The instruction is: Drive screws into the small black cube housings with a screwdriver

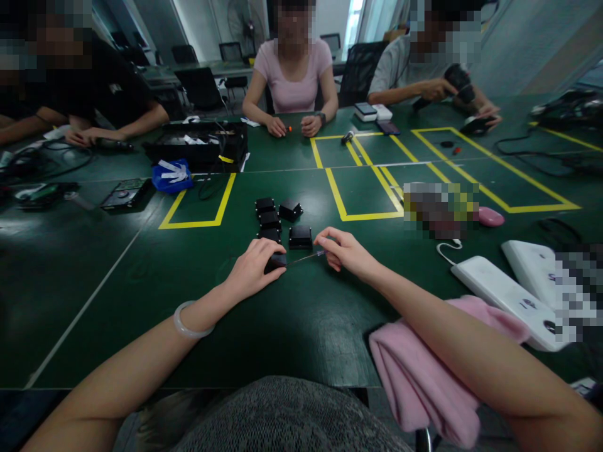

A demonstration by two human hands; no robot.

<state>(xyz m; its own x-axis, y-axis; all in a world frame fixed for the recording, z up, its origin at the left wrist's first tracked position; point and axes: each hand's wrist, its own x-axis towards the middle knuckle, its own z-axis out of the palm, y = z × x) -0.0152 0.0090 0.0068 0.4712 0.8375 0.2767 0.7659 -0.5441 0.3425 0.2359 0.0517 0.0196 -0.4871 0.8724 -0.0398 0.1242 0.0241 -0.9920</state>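
Note:
My left hand [258,265] is closed round a small black box [277,261] on the green table. Pinched in the fingers of my right hand [343,251] is a thin screwdriver [307,257], its clear handle mostly hidden by the fingers. Its shaft points left, and the tip is at or close to the box's right side; contact cannot be made out. Just beyond my hands stand several similar black boxes: one [300,237] between the hands, a tilted one [291,209] farther back, and a column [269,220] behind my left hand.
A pink cloth [414,370] hangs over the table's front edge under my right forearm. White power banks [511,301] lie to the right, near a pink mouse [490,216]. A blue tray [172,177] and a black case [198,144] stand back left. Several people sit opposite.

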